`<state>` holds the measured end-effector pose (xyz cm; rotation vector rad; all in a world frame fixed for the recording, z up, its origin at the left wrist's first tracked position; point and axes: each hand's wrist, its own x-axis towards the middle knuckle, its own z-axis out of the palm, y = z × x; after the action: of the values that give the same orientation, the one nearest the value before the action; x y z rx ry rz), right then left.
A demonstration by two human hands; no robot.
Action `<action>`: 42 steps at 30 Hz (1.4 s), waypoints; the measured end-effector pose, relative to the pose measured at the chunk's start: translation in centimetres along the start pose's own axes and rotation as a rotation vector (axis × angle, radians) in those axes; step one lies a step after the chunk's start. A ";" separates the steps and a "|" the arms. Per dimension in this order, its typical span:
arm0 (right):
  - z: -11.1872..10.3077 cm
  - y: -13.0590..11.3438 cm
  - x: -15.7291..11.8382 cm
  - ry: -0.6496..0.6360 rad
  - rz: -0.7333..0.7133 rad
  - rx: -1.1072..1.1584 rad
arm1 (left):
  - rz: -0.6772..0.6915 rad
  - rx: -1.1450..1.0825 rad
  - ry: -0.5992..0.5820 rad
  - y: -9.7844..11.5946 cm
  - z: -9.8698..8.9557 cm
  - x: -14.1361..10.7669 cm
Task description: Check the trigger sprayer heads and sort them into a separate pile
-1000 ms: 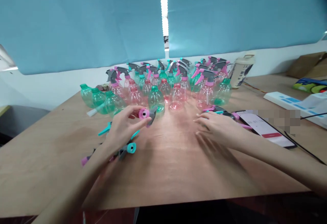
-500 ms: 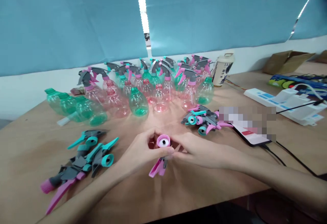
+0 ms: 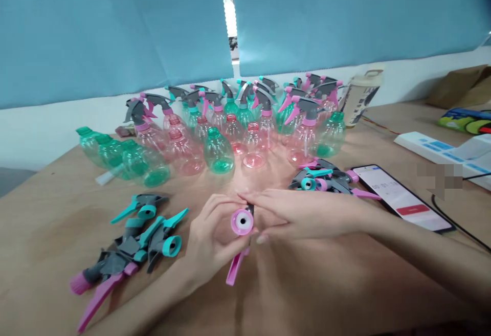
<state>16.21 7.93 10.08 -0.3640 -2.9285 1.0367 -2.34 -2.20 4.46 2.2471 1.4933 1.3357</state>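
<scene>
A pink and grey trigger spray head (image 3: 242, 222) is held over the near middle of the table, its round collar facing me and its pink trigger pointing down. My left hand (image 3: 207, 236) curls around its left side, thumb below the collar. From the right, my right hand (image 3: 293, 213) grips it with fingers over the top and thumb beneath; part of the grey body is hidden behind the fingers. To the left lies a pile of loose spray heads (image 3: 118, 254) in grey, teal and pink. A second pile (image 3: 326, 176) lies just beyond my right hand.
Green and pink clear bottles stand across the back, several with spray heads on, such as one pink bottle (image 3: 305, 144); an open green bottle (image 3: 218, 152) is nearer. At right are a phone (image 3: 402, 198), a power strip (image 3: 441, 149) and a cup (image 3: 362, 95).
The view has shifted, so the table's things sit farther right. The spray head has turned a little in my hands, and my right fingers have moved over its top.
</scene>
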 end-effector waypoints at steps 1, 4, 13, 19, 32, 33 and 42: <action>-0.8 -0.1 -0.1 -0.007 0.022 -0.016 | 0.019 -0.003 0.003 -0.1 -0.3 0.0; -2.8 -0.4 0.0 0.120 0.036 -0.024 | 0.054 0.058 -0.056 -0.3 -0.8 0.0; -0.8 -1.3 2.4 0.188 -0.096 0.014 | 0.022 0.195 -0.027 -0.7 0.0 -0.5; 0.4 -0.2 2.9 0.132 -0.098 0.091 | 0.005 0.212 0.006 -1.2 0.1 -0.8; 1.6 2.0 3.8 0.039 0.051 0.572 | 0.084 0.266 -0.077 -1.6 -0.1 -0.8; 1.7 2.1 3.8 0.044 0.064 0.592 | 0.099 0.285 -0.076 -1.7 -0.1 -0.8; 2.6 1.6 4.2 0.096 0.139 0.731 | 0.140 0.408 -0.107 -2.1 -0.5 -0.5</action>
<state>12.25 8.52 6.78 -0.5567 -2.2410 1.9195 -4.19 -1.79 3.36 2.6623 1.7268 0.9905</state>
